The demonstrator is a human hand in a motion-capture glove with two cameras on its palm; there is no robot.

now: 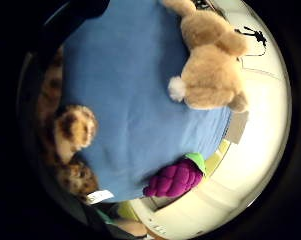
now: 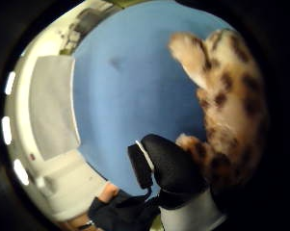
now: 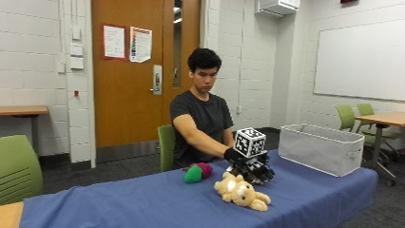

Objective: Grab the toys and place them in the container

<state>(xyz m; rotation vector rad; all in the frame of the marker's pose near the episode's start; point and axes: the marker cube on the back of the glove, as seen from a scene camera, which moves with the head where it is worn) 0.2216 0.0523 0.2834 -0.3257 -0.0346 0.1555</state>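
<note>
My gloved right hand [image 3: 237,156] hovers over the blue-covered table [image 3: 126,199], just behind a tan teddy bear [image 3: 241,192] that lies on the cloth. A leopard-spotted plush toy [image 2: 231,106] sits against the palm, with the black thumb [image 2: 171,166] curled beside it. The same spotted toy [image 1: 72,130] shows close up in the little finger side view, where the teddy bear [image 1: 210,65] and a purple and green grape toy [image 1: 175,179] lie on the cloth below. In the outside view the grape toy [image 3: 197,172] lies to the left of the hand.
A grey fabric container [image 3: 321,148] stands open at the right end of the table. The person sits behind the table on a green chair [image 3: 166,145]. The other hand is hidden. Bare blue cloth [image 1: 130,100] stretches to the left.
</note>
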